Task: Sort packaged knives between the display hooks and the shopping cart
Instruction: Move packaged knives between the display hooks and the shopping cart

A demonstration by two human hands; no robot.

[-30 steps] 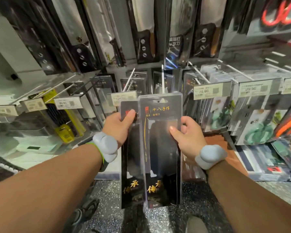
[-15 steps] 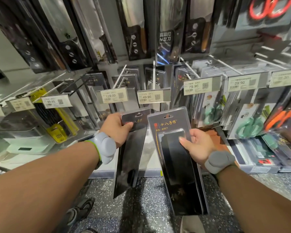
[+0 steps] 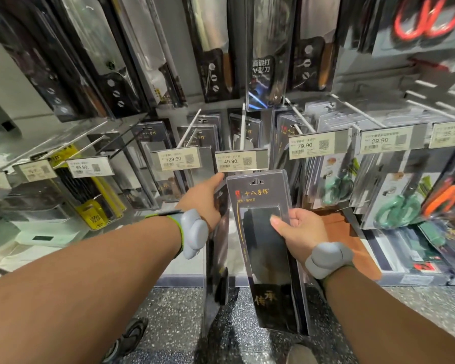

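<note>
Knife pack (image 3: 267,248) in right grip (image 3: 298,232)

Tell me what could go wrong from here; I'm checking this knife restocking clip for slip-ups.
1. The right hand pinches its knife package only at one edge, so the long pack could swing or slip from that grip.
2. The left hand holds a second package edge-on beside the first; the two may knock together.
3. The bare hook above the 49.90 price tag points outward, and could jab a hand that reaches for it.
</note>
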